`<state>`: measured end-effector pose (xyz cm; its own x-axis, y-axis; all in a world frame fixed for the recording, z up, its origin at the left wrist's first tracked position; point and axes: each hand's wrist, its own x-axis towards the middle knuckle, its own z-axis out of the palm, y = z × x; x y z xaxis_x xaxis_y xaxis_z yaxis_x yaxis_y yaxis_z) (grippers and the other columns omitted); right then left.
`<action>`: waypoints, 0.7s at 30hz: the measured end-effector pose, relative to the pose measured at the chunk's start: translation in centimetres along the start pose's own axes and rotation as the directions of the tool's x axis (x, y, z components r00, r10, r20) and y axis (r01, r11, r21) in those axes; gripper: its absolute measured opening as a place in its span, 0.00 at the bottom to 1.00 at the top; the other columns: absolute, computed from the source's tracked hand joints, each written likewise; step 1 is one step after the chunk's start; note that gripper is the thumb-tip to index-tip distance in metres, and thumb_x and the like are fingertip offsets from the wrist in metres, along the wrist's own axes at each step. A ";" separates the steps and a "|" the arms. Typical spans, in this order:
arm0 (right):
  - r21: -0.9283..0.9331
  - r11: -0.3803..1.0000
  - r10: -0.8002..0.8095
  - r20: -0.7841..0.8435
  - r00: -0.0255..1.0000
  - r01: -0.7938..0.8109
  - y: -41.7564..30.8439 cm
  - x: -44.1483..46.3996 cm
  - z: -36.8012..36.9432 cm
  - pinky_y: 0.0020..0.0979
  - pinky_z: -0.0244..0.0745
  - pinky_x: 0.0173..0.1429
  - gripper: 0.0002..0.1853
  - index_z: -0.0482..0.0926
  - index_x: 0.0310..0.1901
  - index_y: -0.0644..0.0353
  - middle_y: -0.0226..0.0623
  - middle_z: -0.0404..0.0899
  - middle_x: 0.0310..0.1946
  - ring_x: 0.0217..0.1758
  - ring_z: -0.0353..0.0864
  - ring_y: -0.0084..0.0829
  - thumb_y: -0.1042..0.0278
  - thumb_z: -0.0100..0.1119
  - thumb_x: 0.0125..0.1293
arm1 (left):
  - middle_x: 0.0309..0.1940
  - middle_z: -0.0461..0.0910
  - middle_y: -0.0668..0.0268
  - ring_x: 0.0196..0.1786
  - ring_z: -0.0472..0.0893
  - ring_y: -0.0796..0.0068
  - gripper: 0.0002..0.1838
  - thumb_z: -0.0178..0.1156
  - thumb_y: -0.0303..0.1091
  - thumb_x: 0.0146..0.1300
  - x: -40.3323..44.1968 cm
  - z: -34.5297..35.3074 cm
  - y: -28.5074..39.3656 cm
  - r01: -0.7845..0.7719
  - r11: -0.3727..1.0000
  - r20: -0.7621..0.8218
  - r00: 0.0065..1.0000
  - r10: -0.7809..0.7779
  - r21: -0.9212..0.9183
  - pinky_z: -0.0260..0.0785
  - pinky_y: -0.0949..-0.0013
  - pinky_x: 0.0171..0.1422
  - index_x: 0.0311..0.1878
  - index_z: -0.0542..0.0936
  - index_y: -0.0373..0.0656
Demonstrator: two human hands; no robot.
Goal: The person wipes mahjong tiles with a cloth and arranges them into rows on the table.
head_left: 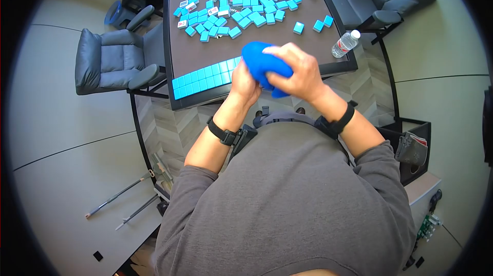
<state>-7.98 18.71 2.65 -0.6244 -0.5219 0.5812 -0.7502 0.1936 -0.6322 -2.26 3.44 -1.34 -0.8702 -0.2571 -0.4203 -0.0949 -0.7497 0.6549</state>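
Note:
A bunched bright blue cloth (pixel 263 64) is held between my hands above the near edge of the table. My right hand (pixel 300 70) grips it from the right, its thumb and fingers pressed into the folds. On the other side my left hand (pixel 245 85) is closed against the cloth, and the cloth hides part of its fingers. Whether anything lies inside the folds cannot be seen. Left of my hands, blue-backed mahjong tiles (pixel 203 80) lie face down in neat rows along the table's near edge.
Many loose mahjong tiles (pixel 246 11), some face up, are scattered over the brown table (pixel 192 55). A clear water bottle (pixel 345 44) stands at the near right corner. Grey armchairs (pixel 120 60) flank the table. An open black box (pixel 413 145) is behind me at right.

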 end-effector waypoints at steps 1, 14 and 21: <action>0.002 0.992 0.124 -0.010 0.992 -0.124 1.4 -0.1 0.4 0.41 0.82 0.45 0.22 0.83 0.54 0.51 0.40 0.84 0.42 0.44 0.86 0.45 0.61 0.70 0.56 | 0.43 0.84 0.59 0.32 0.80 0.71 0.19 0.41 0.49 0.82 1.0 -2.5 -0.3 0.023 1.000 0.191 0.981 -0.026 0.020 0.73 0.70 0.33 0.54 0.75 0.46; -0.082 0.881 0.464 -0.040 0.885 -0.465 7.3 -2.9 -0.5 0.39 0.80 0.57 0.22 0.83 0.56 0.56 0.42 0.86 0.50 0.52 0.87 0.43 0.58 0.70 0.60 | 0.45 0.82 0.57 0.28 0.72 0.76 0.29 0.46 0.62 0.78 1.0 -3.5 2.2 0.067 0.998 -0.016 0.998 -0.067 -0.012 0.63 0.71 0.29 0.57 0.73 0.42; -0.028 0.903 0.429 0.031 0.903 -0.428 6.3 -2.9 -0.5 0.38 0.80 0.57 0.23 0.82 0.57 0.57 0.43 0.86 0.51 0.53 0.87 0.42 0.60 0.70 0.60 | 0.39 0.83 0.58 0.27 0.69 0.78 0.25 0.48 0.57 0.79 1.0 -3.6 2.4 0.025 0.997 0.059 0.998 -0.029 0.067 0.57 0.74 0.29 0.56 0.75 0.41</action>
<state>-10.99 21.87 -2.76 -0.8789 -0.4134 0.2378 -0.4163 0.4217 -0.8056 -1.62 -0.79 -2.42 -0.8939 -0.1994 -0.4015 -0.1486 -0.7132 0.6850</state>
